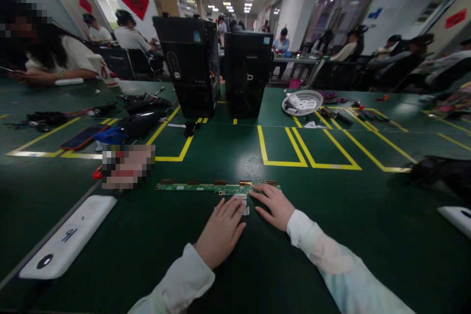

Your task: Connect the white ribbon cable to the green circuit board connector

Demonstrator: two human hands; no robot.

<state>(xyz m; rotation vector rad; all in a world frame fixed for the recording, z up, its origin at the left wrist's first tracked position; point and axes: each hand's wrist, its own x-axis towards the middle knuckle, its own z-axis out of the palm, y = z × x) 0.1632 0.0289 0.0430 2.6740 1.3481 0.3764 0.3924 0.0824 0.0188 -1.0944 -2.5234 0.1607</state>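
Note:
A long, narrow green circuit board (191, 187) lies flat on the green tabletop, with copper-coloured tabs along its far edge. My left hand (222, 230) is stretched out just in front of its middle. Its fingertips touch or hover over a white flat cable piece (241, 197) at the board's near edge; contact is partly hidden. Over the board's right end, my right hand (275, 206) reaches with fingers spread and fingertips at the board. The thumb of my right hand stays apart from the fingers, resting near the table. Neither hand is visibly wrapped around anything.
Two black computer towers (189, 68) stand beyond the board. A white basket (302, 103) holds small parts at the right back. Left are a white device (68, 238), a red-edged phone (84, 137) and cables. Yellow tape (285, 163) marks the table. Other people sit around.

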